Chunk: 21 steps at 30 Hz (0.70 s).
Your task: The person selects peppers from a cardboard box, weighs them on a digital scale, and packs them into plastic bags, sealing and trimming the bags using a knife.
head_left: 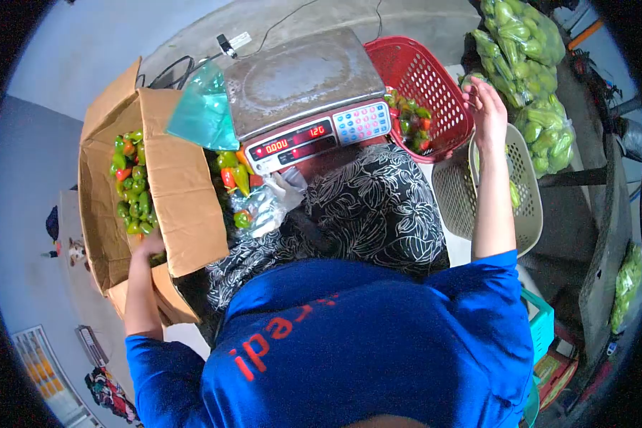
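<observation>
Left hand (150,244), nine o'clock: in cardboard box (185,178) with peppers (135,187), fingers hidden, grip cannot be told; right hand (486,107), two o'clock: half open, beside red basket (441,80), any hold unclear

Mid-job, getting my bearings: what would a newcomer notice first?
Probably the grey metal-topped scale with glowing red digits, top centre. Left of it, the left hand reaches into an open brown cardboard box of green and red peppers; at its right, a red perforated plastic basket.
</observation>
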Available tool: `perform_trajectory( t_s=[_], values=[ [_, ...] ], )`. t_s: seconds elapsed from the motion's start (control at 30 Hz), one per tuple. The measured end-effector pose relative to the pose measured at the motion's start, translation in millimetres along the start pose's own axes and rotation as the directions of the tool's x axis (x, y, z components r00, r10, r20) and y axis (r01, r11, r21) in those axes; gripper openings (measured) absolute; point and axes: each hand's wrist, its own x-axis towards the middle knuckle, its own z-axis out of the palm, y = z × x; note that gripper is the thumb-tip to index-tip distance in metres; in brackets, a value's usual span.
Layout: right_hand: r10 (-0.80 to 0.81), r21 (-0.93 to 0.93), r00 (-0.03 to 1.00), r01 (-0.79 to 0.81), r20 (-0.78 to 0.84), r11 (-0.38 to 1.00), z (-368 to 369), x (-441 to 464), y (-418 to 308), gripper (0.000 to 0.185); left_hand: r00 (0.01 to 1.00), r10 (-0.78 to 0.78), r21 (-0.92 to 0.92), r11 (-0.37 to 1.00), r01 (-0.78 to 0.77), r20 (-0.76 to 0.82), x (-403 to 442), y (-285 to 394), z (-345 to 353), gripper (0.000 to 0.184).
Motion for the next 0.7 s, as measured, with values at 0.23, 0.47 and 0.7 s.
perform_trajectory(
  t_s=[0.23, 0.47, 0.7],
  values=[
    [0.164, -0.626, 0.674, 0.53, 0.72, 0.572, 170, -118, 17, 0.02, 0.989, 0.0, 0.073, 0.997, -0.011, 0.146, 7, 13, 4, 0.056],
    [0.139, -0.252, 0.214, 0.889, 0.967, 0.381, 291, -283, 189, 0.026, 0.999, -0.044, 0.185, 0.982, 0.044, -0.005, 5, 41, -4, 0.038],
    [0.459, -0.187, 0.01, 0.921, 0.888, 0.342, 282, -277, 188, 0.017, 0.996, -0.077, -0.08, 0.994, 0.08, 0.042, 5, 36, -3, 0.043]
  ],
)
